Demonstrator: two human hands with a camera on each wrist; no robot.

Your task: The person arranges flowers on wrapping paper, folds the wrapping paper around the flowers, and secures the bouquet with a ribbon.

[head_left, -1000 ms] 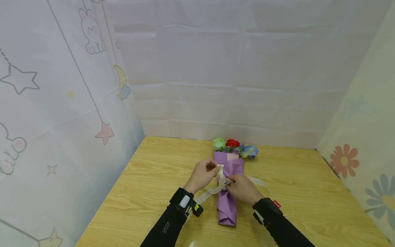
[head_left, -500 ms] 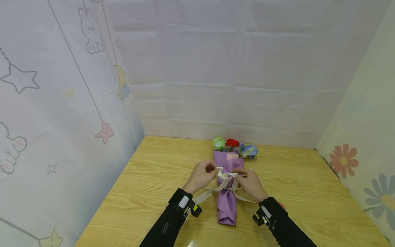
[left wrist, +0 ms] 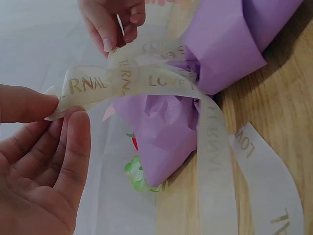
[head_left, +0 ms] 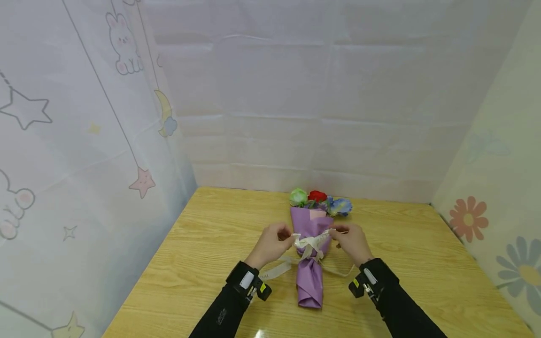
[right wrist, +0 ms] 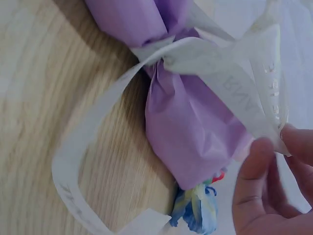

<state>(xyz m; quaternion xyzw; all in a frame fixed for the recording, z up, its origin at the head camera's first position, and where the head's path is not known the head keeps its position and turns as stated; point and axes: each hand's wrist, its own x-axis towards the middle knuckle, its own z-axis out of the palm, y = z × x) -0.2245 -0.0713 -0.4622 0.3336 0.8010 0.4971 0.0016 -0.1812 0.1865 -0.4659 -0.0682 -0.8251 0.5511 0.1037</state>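
A bouquet in purple wrapping paper (head_left: 310, 286) lies on the table, its green, red and blue flowers (head_left: 317, 197) at the far end. Cream ribbon (head_left: 312, 244) with gold lettering circles its narrow waist. My left hand (head_left: 272, 244) pinches one ribbon loop between thumb and fingertips, left of the bouquet. On the right, my right hand (head_left: 351, 241) pinches another loop the same way. Both loops are raised above the paper. In the left wrist view, loose ribbon tails (left wrist: 269, 171) trail over the wood; one more ribbon tail (right wrist: 68, 171) curves across the table in the right wrist view.
The wooden table (head_left: 220, 225) reaches back to a pale cloth backdrop (head_left: 270, 117). A printed cloth (head_left: 84, 164) stands along the left side, and a flower-patterned cloth (head_left: 486, 164) along the right. Each wrist wears a black strap with a small camera.
My right hand has left the knot, moving up and to the right with a ribbon loop. The left hand has shifted slightly down and left. The loops now spread apart into a bow shape.
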